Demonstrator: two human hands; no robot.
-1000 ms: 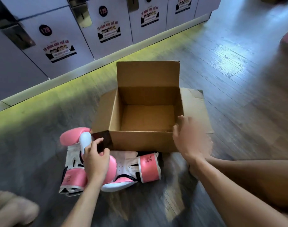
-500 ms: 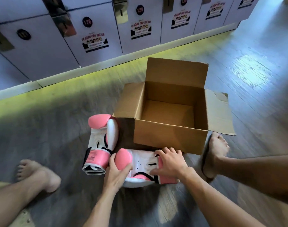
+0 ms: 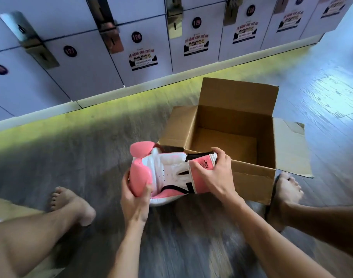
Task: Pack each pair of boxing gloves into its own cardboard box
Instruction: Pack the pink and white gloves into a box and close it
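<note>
A pink and white boxing glove [image 3: 167, 171] is held sideways just above the floor, at the near left corner of the open cardboard box [image 3: 251, 182]. A second pink glove [image 3: 141, 149] shows behind it, pressed against it. My left hand [image 3: 134, 199] grips the padded pink end from below. My right hand [image 3: 213, 173] grips the pink cuff, which reaches over the box's front wall. Inside, the box shows only its bare bottom, and its flaps stand open.
White numbered lockers [image 3: 143, 49] line the far wall above a pale plinth. My bare left foot [image 3: 71, 203] rests on the wooden floor and my sandalled right foot [image 3: 286, 189] sits beside the box. A piece of flat cardboard [image 3: 3, 205] lies at the left edge.
My right hand left the box front and joined the left on the gloves lying on the floor. Both hands have lifted them together toward the box's near left corner.
</note>
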